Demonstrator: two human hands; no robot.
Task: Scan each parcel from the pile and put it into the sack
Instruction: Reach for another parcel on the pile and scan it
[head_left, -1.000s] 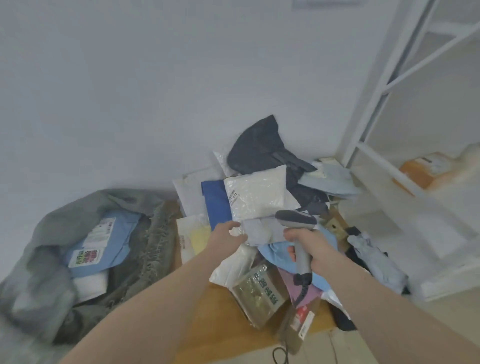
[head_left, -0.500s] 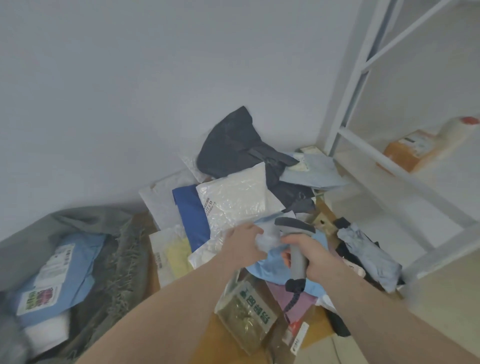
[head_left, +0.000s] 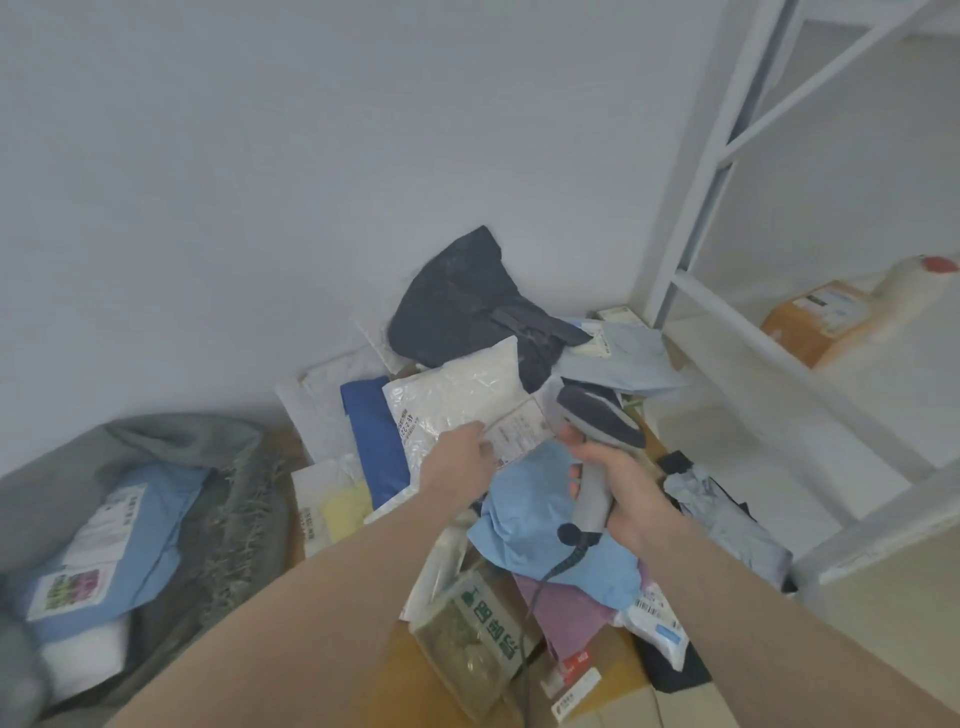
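A pile of parcels (head_left: 457, 395) lies against the wall: white, blue, black and light blue bags. My left hand (head_left: 460, 460) pinches a small white parcel (head_left: 519, 431) by its edge, its label face up, above a light blue bag (head_left: 530, 509). Just right of it, my right hand (head_left: 623, 491) grips the handle of a grey barcode scanner (head_left: 592, 421), whose head points at that label. The scanner's coiled cable (head_left: 550, 566) hangs down. The grey sack (head_left: 171, 441) stands open at the left with a blue parcel (head_left: 150, 540) inside.
A white metal shelf frame (head_left: 727, 332) stands at the right, with an orange box (head_left: 815, 317) on it. A green-printed clear bag (head_left: 472, 634) and a pink bag (head_left: 561, 608) lie in front on brown cardboard (head_left: 395, 691). The white wall is close behind.
My left hand has lifted and turned the small white parcel so its label faces up. The scanner has risen and tipped toward it. The view has shifted left.
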